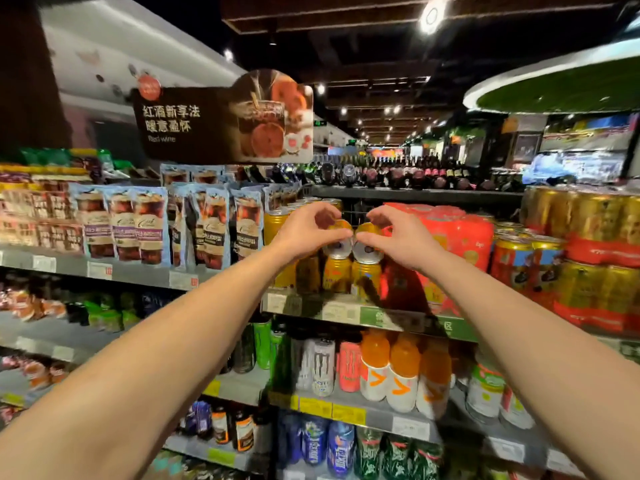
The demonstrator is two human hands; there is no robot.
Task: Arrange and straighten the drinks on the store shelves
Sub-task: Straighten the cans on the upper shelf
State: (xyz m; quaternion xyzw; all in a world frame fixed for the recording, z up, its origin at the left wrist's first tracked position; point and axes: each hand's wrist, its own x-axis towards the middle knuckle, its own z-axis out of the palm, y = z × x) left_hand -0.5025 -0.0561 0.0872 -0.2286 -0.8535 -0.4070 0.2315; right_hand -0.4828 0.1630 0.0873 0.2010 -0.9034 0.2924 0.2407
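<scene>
Straightening stacked cans on the upper drinks shelf.

The left hand [304, 230] and right hand [398, 233] each pinch a tilted gold aluminium can [341, 233] [367, 237], side by side above the yellow standing cans [337, 273] left of red shrink-wrapped packs [446, 233]; next, probably, set both upright and level.

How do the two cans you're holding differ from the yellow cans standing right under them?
The held cans are tipped over with silver bottoms facing the camera; the standing cans are upright, labels showing. Left hand and right hand each grip one held can; the standing cans are untouched. Both pairs are yellow.
</scene>
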